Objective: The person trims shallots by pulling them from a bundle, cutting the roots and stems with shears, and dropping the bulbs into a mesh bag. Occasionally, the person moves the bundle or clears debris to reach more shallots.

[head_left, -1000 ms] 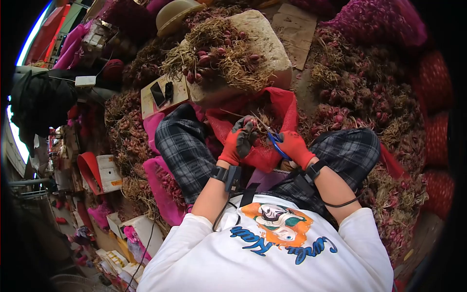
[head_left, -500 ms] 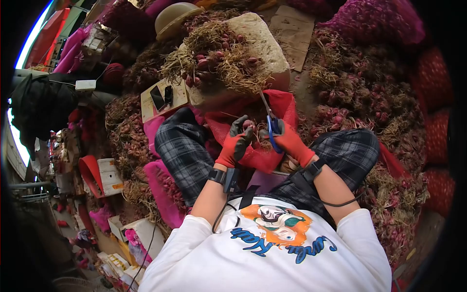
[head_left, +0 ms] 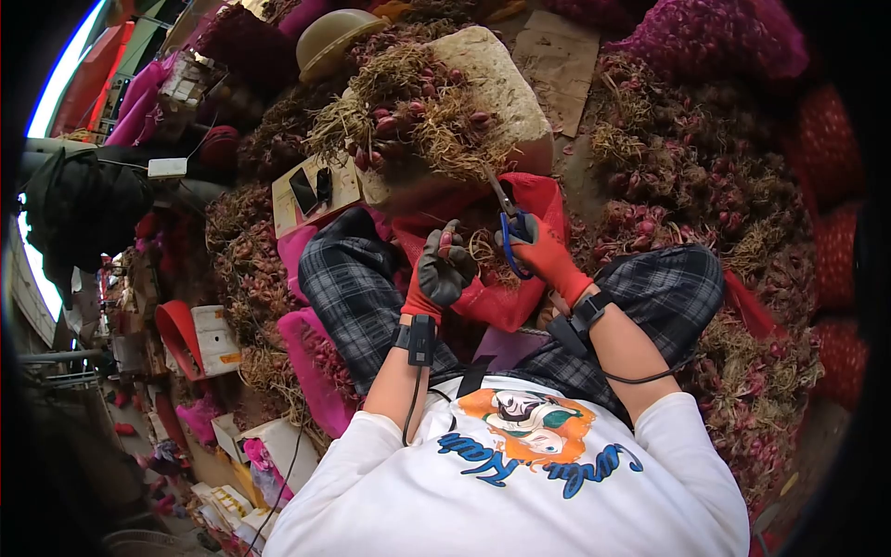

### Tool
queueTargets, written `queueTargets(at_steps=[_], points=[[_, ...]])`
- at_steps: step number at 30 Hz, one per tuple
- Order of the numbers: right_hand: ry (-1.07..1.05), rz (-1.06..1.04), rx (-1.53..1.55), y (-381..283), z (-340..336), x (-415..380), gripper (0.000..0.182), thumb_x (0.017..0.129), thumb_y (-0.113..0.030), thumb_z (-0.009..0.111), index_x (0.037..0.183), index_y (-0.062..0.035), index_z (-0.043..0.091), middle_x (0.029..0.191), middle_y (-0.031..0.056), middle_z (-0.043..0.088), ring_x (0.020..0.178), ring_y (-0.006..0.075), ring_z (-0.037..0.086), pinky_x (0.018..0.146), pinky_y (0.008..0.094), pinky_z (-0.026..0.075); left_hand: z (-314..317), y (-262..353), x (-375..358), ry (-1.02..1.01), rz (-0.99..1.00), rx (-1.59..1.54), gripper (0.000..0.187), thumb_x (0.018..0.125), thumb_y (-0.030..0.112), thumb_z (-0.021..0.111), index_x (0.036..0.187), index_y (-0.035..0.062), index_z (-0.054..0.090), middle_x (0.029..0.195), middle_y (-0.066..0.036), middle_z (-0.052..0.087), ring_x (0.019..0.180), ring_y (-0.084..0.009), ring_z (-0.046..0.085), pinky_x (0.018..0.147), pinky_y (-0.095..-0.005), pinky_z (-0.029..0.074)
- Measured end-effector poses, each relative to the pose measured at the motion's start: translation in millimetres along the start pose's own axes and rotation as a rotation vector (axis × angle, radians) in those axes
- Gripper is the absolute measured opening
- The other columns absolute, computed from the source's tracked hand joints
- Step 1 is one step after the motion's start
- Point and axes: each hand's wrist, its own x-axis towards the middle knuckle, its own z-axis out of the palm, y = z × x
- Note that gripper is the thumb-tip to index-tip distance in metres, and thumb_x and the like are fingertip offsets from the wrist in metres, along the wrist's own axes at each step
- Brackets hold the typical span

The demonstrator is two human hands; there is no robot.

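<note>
My left hand, in a red and dark glove, is turned palm up with its fingers curled round a small red shallot. My right hand, gloved the same way, grips the blue handles of a pair of scissors. The blades point up toward the dry roots of a shallot bunch on a pale block. Below both hands a red mesh bag lies between my knees.
Heaps of shallots with dry stalks lie to the right and left. A phone rests on a board beyond my left knee. A beige helmet sits at the top, near a flat piece of cardboard.
My left hand has moved slightly left, away from the scissors, and has rolled palm up with the shallot. My right hand has shifted a little left and up with the scissors.
</note>
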Motion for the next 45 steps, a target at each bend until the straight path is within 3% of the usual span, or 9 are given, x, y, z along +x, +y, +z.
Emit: queueTargets(at_steps=[7,13,16,22,24,28,32,35,45], points=[[-0.189,-0.024,0.324,-23,4,-8,0.038,0.078,-0.01,0.065,0.112,-0.0012,0.05,0.1,0.0089,0.062,0.088,0.0165,0.06,0.076,0.029,0.049,-23,-31,7,0.166,0.345,1.089,0.038,0.085,-0.005,0.052,0.122,0.0023,0.045,0.115,-0.007,0.053,0.105,-0.0136,0.054,0.092,-0.0264,0.045],[-0.176,-0.028,0.57,-3,6,-6,0.04,0.074,0.002,0.063,0.111,-0.0009,0.049,0.098,0.009,0.061,0.088,0.0166,0.061,0.075,0.0274,0.051,-11,-28,7,0.163,0.381,1.344,0.041,0.079,-0.007,0.051,0.12,0.001,0.046,0.116,-0.007,0.055,0.106,-0.0158,0.054,0.093,-0.027,0.043],[-0.217,0.076,0.59,-15,2,-8,0.039,0.073,0.002,0.064,0.109,-0.0005,0.051,0.098,0.0074,0.06,0.09,0.0159,0.06,0.078,0.0274,0.051,5,-36,13,0.034,0.704,2.079,0.037,0.081,-0.004,0.054,0.117,0.0025,0.049,0.112,-0.007,0.056,0.103,-0.0151,0.056,0.092,-0.028,0.044],[-0.254,-0.092,0.506,-27,-5,-5,0.036,0.076,-0.007,0.067,0.108,-0.0018,0.053,0.1,0.0064,0.06,0.09,0.015,0.06,0.078,0.0273,0.05,50,-60,16,0.302,0.162,0.775,0.029,0.09,0.017,0.054,0.116,0.0051,0.05,0.097,-0.002,0.055,0.093,-0.0114,0.056,0.083,-0.0262,0.046],[-0.301,-0.144,0.349,-22,-7,-4,0.034,0.078,-0.009,0.066,0.109,-0.002,0.054,0.101,0.0064,0.06,0.091,0.0151,0.06,0.079,0.0283,0.05,29,-35,24,-0.04,-0.01,1.376,0.036,0.092,0.027,0.053,0.12,0.0051,0.045,0.093,0.0,0.051,0.082,-0.0086,0.052,0.074,-0.0239,0.046],[-0.127,-0.006,0.578,-14,2,-9,0.032,0.08,-0.015,0.066,0.107,-0.0024,0.057,0.101,0.0077,0.062,0.092,0.0165,0.061,0.08,0.0302,0.049,12,-43,12,0.17,0.392,1.739,0.031,0.092,0.027,0.056,0.113,0.0057,0.048,0.089,0.0,0.05,0.077,-0.0075,0.049,0.069,-0.0235,0.045],[0.004,-0.106,-0.359,-51,-15,-25,0.041,0.077,-0.037,0.067,0.102,-0.0048,0.06,0.094,0.0111,0.064,0.09,0.0239,0.062,0.077,0.0343,0.049,-10,-13,14,0.348,0.365,0.663,0.021,0.092,0.02,0.056,0.108,0.0066,0.051,0.089,-0.002,0.052,0.077,-0.0098,0.051,0.069,-0.0254,0.047],[0.025,-0.201,-0.814,-31,-7,-39,0.057,0.072,-0.059,0.06,0.094,-0.0064,0.061,0.088,0.0132,0.064,0.082,0.0315,0.062,0.073,0.039,0.048,6,-11,12,0.493,0.576,0.783,0.012,0.091,0.014,0.056,0.102,0.0093,0.056,0.09,-0.001,0.056,0.077,-0.0092,0.054,0.069,-0.0235,0.047],[-0.121,-0.067,-0.903,-32,-1,-48,0.05,0.071,-0.053,0.062,0.09,-0.0067,0.061,0.082,0.0127,0.064,0.078,0.0299,0.064,0.069,0.0396,0.05,-19,-2,20,0.516,0.854,1.083,0.024,0.091,0.005,0.052,0.114,0.0006,0.055,0.093,0.0,0.058,0.074,-0.0062,0.051,0.067,-0.0186,0.043]])
